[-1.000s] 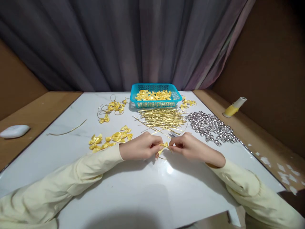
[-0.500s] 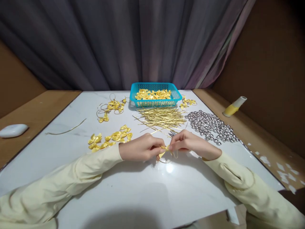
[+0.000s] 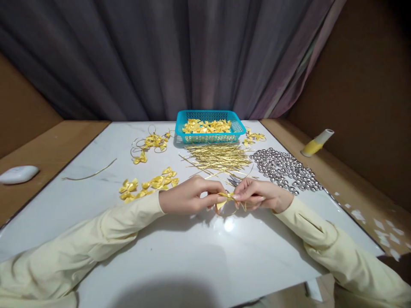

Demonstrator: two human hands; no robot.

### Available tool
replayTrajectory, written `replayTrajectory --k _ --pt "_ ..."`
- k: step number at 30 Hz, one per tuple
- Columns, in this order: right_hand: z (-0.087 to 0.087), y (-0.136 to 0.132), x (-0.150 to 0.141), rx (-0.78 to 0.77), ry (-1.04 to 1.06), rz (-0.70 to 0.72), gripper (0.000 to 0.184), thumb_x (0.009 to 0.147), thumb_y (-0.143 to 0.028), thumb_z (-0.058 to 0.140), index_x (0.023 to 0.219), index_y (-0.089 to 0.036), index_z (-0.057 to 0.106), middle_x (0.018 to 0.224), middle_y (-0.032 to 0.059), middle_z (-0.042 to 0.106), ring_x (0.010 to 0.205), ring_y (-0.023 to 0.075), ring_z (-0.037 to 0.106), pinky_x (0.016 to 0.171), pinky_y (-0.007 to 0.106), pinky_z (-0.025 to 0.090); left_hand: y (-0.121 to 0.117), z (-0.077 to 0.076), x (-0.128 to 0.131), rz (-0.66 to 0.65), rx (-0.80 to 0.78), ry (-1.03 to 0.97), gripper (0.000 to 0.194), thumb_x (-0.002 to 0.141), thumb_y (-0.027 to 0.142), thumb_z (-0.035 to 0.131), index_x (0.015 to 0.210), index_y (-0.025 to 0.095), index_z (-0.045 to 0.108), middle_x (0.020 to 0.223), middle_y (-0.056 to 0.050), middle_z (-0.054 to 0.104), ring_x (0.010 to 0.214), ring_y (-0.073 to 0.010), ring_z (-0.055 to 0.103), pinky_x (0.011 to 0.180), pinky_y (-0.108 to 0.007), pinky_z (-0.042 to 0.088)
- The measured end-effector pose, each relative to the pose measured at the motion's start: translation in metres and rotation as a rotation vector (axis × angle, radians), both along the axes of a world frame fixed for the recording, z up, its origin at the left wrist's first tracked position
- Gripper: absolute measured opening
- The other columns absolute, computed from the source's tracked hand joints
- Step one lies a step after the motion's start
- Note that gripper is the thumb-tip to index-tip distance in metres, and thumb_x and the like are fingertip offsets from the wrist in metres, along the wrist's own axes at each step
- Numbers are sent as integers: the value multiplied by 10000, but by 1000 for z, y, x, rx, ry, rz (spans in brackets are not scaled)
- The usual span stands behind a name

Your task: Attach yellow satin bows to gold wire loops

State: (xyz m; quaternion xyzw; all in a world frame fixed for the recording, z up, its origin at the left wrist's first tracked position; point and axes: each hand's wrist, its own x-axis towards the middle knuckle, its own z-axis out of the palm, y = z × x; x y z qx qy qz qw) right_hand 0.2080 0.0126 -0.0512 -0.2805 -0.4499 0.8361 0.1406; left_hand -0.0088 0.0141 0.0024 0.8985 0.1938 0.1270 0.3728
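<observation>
Between my hands, above the white tabletop, is a yellow ribbon bow (image 3: pixel 221 205) with a thin gold cord (image 3: pixel 228 214) looping below it. My left hand (image 3: pixel 199 196) is closed, pinching the bow's left side between thumb and fingers. My right hand (image 3: pixel 258 194) pinches the bow's right side close by, its fingers closed. Part of the bow is hidden by the fingertips. Just beyond the hands lie small scissors (image 3: pixel 233 181), partly covered, at the near edge of a pile of gold cords (image 3: pixel 220 158). Left of my left hand are several loose yellow bows (image 3: pixel 158 183).
At the back stands a blue basket (image 3: pixel 210 139) of yellow bows. Bows with cord loops (image 3: pixel 154 142) lie left of it, more bows (image 3: pixel 253 137) right. Silver beads (image 3: pixel 282 169) spread at right, near a yellow-and-white tube (image 3: pixel 316 143). A single cord (image 3: pixel 91 174) and white oval object (image 3: pixel 19 174) lie left.
My right hand has turned and its fingers have shifted on the bow. The cord loop below the bow has grown more visible. My left hand has kept its pinch, almost in place.
</observation>
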Motion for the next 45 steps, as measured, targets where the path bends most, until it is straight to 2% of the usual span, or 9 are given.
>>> replayTrajectory --k 7,26,38,45 --pt "0 -2 -1 10 45 5 187 735 -216 588 622 -71 623 255 -123 261 278 6 99 340 183 113 -1 -2 0 45 -43 -78 199 872 215 436 856 125 613 667 -14 652 509 -58 504 523 -164 392" --pt "5 -10 -13 -11 82 -49 192 743 -169 567 571 -84 576 276 -120 255 291 6 105 329 172 135 -5 -8 2 125 89 -95 211 872 242 423 828 129 595 634 -16 644 544 -80 539 542 -177 406" --pt "4 -12 -16 -24 109 -46 166 772 -166 521 660 -92 619 286 -117 250 299 16 103 324 157 177 -11 -10 5 187 134 -190 194 865 215 445 812 139 615 633 -14 667 523 -76 549 522 -165 414" --pt "5 -12 -16 -47 148 -53 164 779 -141 503 704 -65 627 293 -118 253 297 8 91 330 155 156 -11 -12 6 208 155 -255 171 849 181 472 837 140 638 625 -10 666 515 -73 548 509 -161 423"
